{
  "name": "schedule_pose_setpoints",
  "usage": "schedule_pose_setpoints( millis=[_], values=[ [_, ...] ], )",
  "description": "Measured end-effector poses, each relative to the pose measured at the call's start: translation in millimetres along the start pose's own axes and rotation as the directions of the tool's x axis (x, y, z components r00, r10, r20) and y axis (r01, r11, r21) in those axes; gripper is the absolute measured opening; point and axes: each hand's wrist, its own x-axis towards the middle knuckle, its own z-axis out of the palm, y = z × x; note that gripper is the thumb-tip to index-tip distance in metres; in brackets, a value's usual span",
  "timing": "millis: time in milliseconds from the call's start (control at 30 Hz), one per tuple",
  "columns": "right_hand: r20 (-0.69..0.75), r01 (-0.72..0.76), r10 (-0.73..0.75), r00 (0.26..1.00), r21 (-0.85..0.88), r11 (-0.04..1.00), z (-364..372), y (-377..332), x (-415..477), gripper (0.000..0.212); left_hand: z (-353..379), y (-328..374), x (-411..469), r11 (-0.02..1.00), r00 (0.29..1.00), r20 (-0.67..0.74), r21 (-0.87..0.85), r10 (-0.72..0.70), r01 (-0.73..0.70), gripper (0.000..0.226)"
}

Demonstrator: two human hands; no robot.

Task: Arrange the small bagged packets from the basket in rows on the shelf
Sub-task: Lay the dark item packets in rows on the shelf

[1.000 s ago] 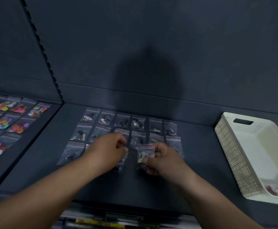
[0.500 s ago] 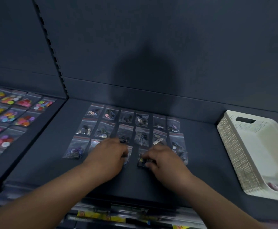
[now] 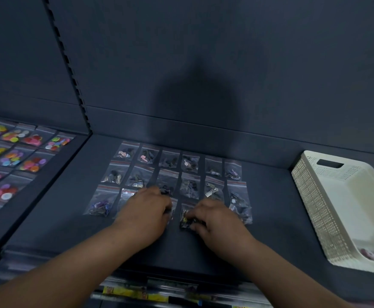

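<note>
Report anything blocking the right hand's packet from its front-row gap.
Nothing visible does. The packet pinched by the right hand already lies in that gap on the shelf; the left hand rests beside it, not across.

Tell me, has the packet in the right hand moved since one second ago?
Yes, downward: the packet was held raised; now it lies on the shelf, in the front row.

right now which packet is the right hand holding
The front-row packet with the yellow bit inside, just left of the right hand, whose fingers curl over its near end. It lies nearer the shelf front edge than the other packets.
</note>
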Motion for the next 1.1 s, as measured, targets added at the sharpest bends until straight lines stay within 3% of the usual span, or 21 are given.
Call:
schedule_pose_setpoints(
  millis=[167,400,600,800,867,933,1000,1033,1100],
  values=[
    [-0.008,-0.011,0.012,1.000,0.055,0.998,-5,4,-2,0.026,3,2,-2,0.999,0.999,-0.032,-0.005,-0.037,0.037,0.025],
    [-0.182,-0.191,0.202,0.962,0.076,0.979,-27,35,-25,0.014,4,3,1,0.999,0.999,-0.038,-0.014,-0.031,0.031,0.025],
    [-0.243,-0.249,0.232,0.942,-0.043,0.967,-28,55,-46,0.017,2,23,5,0.993,0.983,-0.153,-0.045,0.104,-0.112,0.023],
    [-0.163,-0.323,0.314,0.935,-0.033,0.946,-23,59,-59,0.009,3,46,11,0.974,0.973,-0.152,-0.119,0.174,-0.193,0.022],
    [-0.161,-0.326,0.323,0.933,0.008,0.945,-25,59,-61,0.011,3,51,12,0.970,0.978,-0.122,-0.156,0.168,-0.186,0.022],
    [-0.180,-0.341,0.368,0.912,0.161,0.926,-29,55,-61,0.021,2,58,13,0.958,0.989,-0.076,-0.250,0.126,-0.141,0.021],
    [-0.130,-0.359,0.466,0.875,0.471,0.806,-38,45,-57,0.023,-1,66,15,0.911,0.998,-0.007,-0.407,0.065,-0.062,0.023],
    [-0.065,-0.342,0.498,0.865,0.651,0.678,-43,39,-54,0.020,-3,71,16,0.874,0.998,0.042,-0.486,0.050,-0.024,0.028],
    [0.105,-0.293,0.491,0.865,0.900,0.324,-51,30,-50,0.017,-6,81,19,0.753,0.981,0.190,-0.652,0.041,0.094,0.039]
  ],
)
